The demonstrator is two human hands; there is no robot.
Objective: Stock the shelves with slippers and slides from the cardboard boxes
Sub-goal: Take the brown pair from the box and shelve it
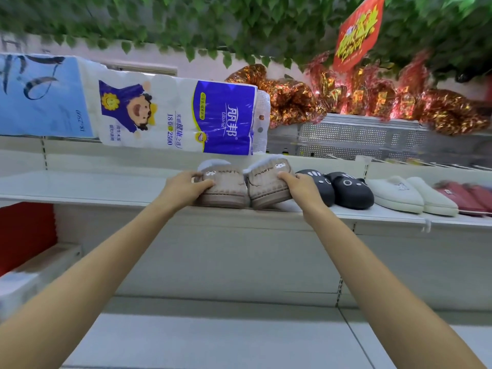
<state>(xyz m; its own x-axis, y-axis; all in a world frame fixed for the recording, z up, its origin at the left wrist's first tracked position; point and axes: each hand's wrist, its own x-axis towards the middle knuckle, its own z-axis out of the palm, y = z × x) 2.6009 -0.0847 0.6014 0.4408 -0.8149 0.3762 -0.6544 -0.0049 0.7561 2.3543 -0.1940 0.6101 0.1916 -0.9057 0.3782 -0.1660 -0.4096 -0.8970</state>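
Observation:
Two beige knitted slippers with small bear faces stand side by side at the front of a white shelf (106, 187). My left hand (183, 186) grips the left beige slipper (226, 187) at its left side. My right hand (298, 186) grips the right beige slipper (266, 187) at its right side, and that slipper is tilted slightly. To their right on the same shelf sit a black pair of slippers (346, 191), a white pair (404, 195) and a dark red pair (463, 195). No cardboard box is in view.
Large packs of toilet paper (170, 115) lie on the shelf above, overhanging it. Red and gold foil decorations (359, 99) and hanging green leaves (213, 27) sit higher up. A lower white shelf (213, 336) runs below. Red and white goods (26, 235) are at the left.

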